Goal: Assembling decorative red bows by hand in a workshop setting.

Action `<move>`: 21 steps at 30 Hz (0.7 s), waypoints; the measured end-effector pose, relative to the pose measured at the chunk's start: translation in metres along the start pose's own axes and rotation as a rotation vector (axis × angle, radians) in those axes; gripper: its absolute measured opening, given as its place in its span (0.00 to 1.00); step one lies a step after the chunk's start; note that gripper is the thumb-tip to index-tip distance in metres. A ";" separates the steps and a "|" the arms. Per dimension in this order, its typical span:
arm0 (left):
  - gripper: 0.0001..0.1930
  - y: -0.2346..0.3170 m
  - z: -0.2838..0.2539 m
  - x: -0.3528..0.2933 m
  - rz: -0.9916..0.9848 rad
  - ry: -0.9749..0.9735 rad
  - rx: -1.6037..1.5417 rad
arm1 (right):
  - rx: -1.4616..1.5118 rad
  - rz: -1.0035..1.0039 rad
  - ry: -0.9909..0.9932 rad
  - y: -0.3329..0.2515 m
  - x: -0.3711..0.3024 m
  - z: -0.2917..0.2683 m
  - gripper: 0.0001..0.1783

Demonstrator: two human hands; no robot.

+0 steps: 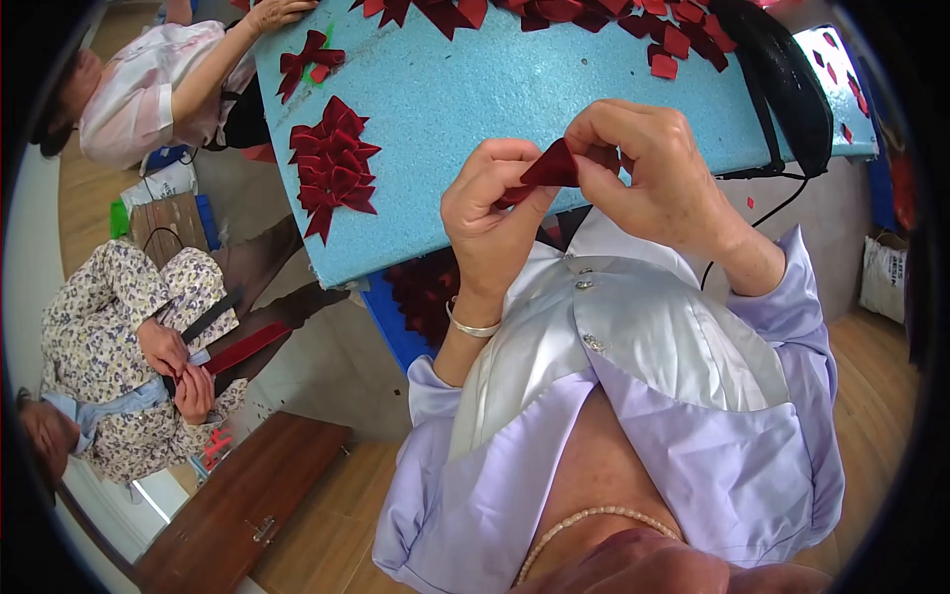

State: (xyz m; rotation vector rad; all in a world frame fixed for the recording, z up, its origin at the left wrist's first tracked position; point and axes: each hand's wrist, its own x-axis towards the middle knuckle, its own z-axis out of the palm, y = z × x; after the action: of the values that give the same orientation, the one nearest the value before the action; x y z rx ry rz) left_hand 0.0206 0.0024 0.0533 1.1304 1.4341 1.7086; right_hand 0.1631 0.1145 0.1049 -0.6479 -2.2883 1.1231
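Over the near edge of the light blue table, both hands hold one piece of dark red velvet ribbon [552,166], folded to a point. My left hand [485,213] pinches its left part between thumb and fingers. Fingers of my right hand [653,163] are closed on its right end, where the fingertips hide part of the fold. Left of my hands, a cluster of finished red velvet bows [336,168] lies on the table [445,94]. Another red bow [309,64] sits farther back, near the table's left edge.
Red velvet pieces [584,12] are heaped along the far side. A black bag-like object [787,84] stands at the right edge, with a cord hanging down. Below the table is a blue bin [391,312] of red pieces. Two people work at left, one holding a red ribbon strip [247,346].
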 end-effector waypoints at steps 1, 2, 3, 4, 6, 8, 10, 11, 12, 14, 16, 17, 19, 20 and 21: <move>0.10 0.000 0.000 0.000 0.002 -0.010 -0.003 | 0.023 0.035 -0.002 0.000 0.000 0.001 0.05; 0.10 -0.001 -0.001 0.000 0.004 -0.019 -0.006 | 0.047 0.070 -0.005 0.000 0.000 0.001 0.04; 0.10 -0.003 -0.002 -0.001 0.001 -0.019 -0.007 | 0.047 0.072 -0.006 0.000 0.001 0.002 0.04; 0.09 -0.006 -0.003 -0.003 -0.051 -0.018 -0.086 | 0.111 0.115 -0.014 0.000 0.001 0.002 0.04; 0.08 -0.008 -0.005 -0.003 -0.106 -0.015 -0.167 | 0.174 0.160 -0.023 0.002 0.000 0.001 0.04; 0.07 -0.009 -0.008 -0.002 -0.233 -0.035 -0.425 | 0.171 0.109 -0.039 0.008 -0.002 -0.002 0.04; 0.09 -0.006 -0.005 -0.001 -0.295 -0.033 -0.532 | 0.234 0.150 -0.054 0.011 -0.002 -0.002 0.04; 0.10 -0.005 -0.003 -0.001 -0.355 -0.034 -0.639 | 0.295 0.191 -0.066 0.012 -0.002 -0.002 0.04; 0.10 -0.006 -0.002 -0.001 -0.358 -0.033 -0.641 | 0.295 0.194 -0.067 0.011 -0.001 -0.003 0.04; 0.11 -0.004 -0.003 -0.001 -0.434 0.004 -0.551 | 0.270 0.274 -0.124 0.008 0.003 -0.004 0.04; 0.09 -0.003 0.001 0.000 -0.379 0.011 -0.529 | 0.231 0.236 -0.113 0.006 0.003 -0.003 0.04; 0.07 -0.003 0.003 0.001 -0.324 0.018 -0.506 | 0.193 0.197 -0.102 0.006 0.003 -0.002 0.03; 0.07 -0.002 0.005 0.002 -0.325 0.033 -0.488 | 0.225 0.246 -0.116 0.010 0.003 0.000 0.03; 0.07 -0.001 0.006 0.002 -0.324 0.046 -0.470 | 0.255 0.294 -0.127 0.011 0.002 0.002 0.02; 0.07 -0.001 0.004 0.002 -0.326 0.047 -0.470 | 0.256 0.296 -0.128 0.013 0.002 0.003 0.02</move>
State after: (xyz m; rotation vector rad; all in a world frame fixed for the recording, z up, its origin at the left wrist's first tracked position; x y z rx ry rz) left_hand 0.0237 0.0060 0.0527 0.5720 1.0863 1.7158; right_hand 0.1618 0.1211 0.0936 -0.8519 -2.1461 1.6070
